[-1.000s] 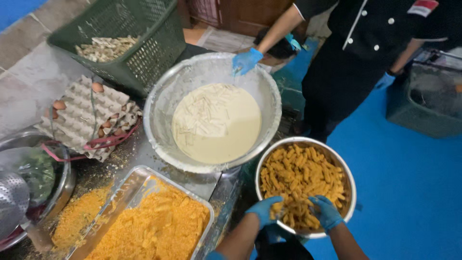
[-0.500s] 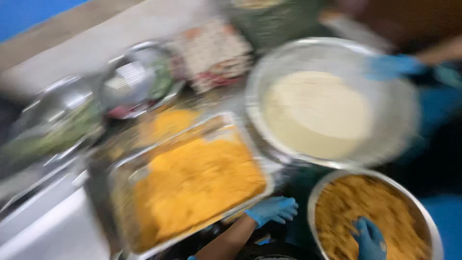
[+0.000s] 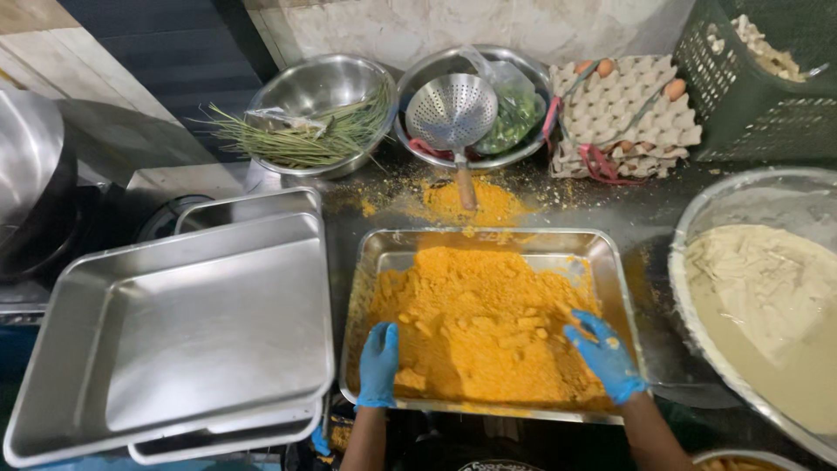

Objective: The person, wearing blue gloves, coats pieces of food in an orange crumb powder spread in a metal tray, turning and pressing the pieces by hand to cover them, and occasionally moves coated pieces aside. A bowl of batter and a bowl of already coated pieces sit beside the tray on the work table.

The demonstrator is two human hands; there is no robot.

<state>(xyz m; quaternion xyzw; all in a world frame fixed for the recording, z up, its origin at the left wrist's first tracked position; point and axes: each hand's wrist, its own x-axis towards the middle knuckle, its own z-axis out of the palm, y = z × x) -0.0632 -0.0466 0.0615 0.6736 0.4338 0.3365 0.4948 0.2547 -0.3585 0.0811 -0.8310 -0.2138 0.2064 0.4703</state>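
At the far left edge of my view I see a curved steel pot [image 3: 30,166] beside a dark, wet-looking worktop [image 3: 645,218], with a pale stone wall behind it and dark panelling at the back left. Two empty steel trays [image 3: 200,323], stacked, fill the front left corner of the worktop. Behind them, toward the back edge, sits a steel bowl of long green stalks [image 3: 318,122].

In the middle, at the front edge, stands the steel pan of orange crumb [image 3: 484,327], heaped thickest left of centre, with pale lumps half buried in it. My left hand [image 3: 379,362], in a blue glove, lies in the pan's front left part, fingers pointing down into the crumb, loosely curved; I can't tell whether it holds a lump. My right hand [image 3: 603,353], also gloved in blue, rests on the crumb near the pan's right wall, fingers spread and flat, grasping nothing.

Spilled orange crumb [image 3: 471,202] lies on the worktop just behind the pan. A perforated steel skimmer [image 3: 452,112] rests across a second bowl holding a bag of greens [image 3: 514,109], its wooden handle reaching down to the spill.

Further right, near the back edge, a grey cardboard egg tray [image 3: 623,109] carries a few brown eggs. A green plastic basket [image 3: 758,78] fills the back right corner. Along the right edge stands a large steel basin of pale batter [image 3: 767,296], just beside the pan. At the bottom right corner the rim of another bowl [image 3: 741,459] just shows.
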